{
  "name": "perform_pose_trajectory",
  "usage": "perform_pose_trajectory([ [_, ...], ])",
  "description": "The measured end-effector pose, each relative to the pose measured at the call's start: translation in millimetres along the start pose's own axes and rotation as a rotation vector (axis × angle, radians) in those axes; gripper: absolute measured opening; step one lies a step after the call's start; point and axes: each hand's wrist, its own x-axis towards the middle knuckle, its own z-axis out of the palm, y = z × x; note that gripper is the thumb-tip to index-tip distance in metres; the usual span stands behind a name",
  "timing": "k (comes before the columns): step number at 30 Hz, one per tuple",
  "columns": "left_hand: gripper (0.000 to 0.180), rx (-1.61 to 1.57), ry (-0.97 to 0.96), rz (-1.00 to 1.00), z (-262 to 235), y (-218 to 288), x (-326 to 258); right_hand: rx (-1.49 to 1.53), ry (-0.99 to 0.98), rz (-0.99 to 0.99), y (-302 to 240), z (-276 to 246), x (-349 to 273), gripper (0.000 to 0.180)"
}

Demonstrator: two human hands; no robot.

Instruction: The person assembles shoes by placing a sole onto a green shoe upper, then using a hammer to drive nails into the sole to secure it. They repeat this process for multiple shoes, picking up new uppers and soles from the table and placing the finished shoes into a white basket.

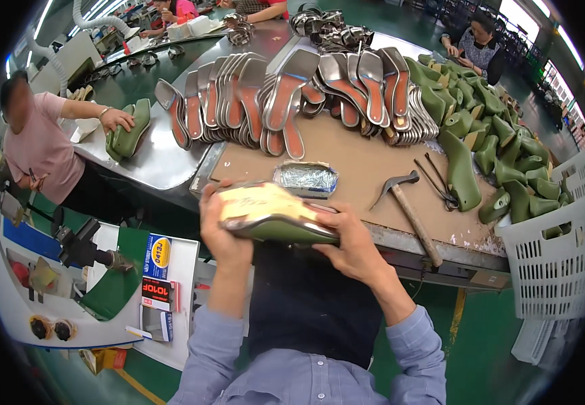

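Both my hands are closed around a green shoe last (284,229), held level above the bench's front edge. On its upper face lies a pale yellow insole board (255,204) with a dark rim. My left hand (225,226) grips one end, and my right hand (352,244) grips the other. Just beyond them on the bench sits a small taped tray (306,178) of shiny bits too small to make out. To its right are a wooden-handled hammer (410,216) and dark metal pincers (439,182).
Rows of orange-and-silver insoles (238,94) line the bench's back. Green lasts (485,135) are heaped at right, beside a white plastic basket (552,250). At left, a co-worker's hand (115,120) rests on green lasts (132,131). Small boxes (157,293) lie on a machine.
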Motion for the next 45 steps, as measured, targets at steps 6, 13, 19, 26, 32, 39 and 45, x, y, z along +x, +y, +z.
perform_pose_trajectory([
  [6, 0.042, 0.608, 0.166, -0.058, -83, 30, 6, -0.183, -0.186, 0.044, -6, 23, 21, 0.058],
  [13, 0.025, 1.624, -1.011, 0.217, 58, -20, 78, -0.209, -0.081, 0.056, -5, 28, 16, 0.055],
  [19, 0.023, 2.046, -1.347, 0.042, 66, -111, 113, -0.236, -0.083, 0.089, -12, 30, 15, 0.058],
  [26, 0.02, 1.879, -1.275, 0.128, 64, -96, 107, -0.207, -0.049, 0.085, -12, 30, 13, 0.053],
  [32, 0.019, 1.885, -1.379, 0.134, 53, -101, 105, -0.238, -0.074, 0.094, -15, 32, 14, 0.055],
  [39, 0.018, 1.794, -1.277, 0.111, 63, -92, 101, -0.259, -0.06, 0.051, -16, 30, 12, 0.061],
  [45, 0.018, 1.753, -1.245, 0.167, 60, -89, 103, -0.253, -0.044, 0.03, -17, 31, 13, 0.063],
])
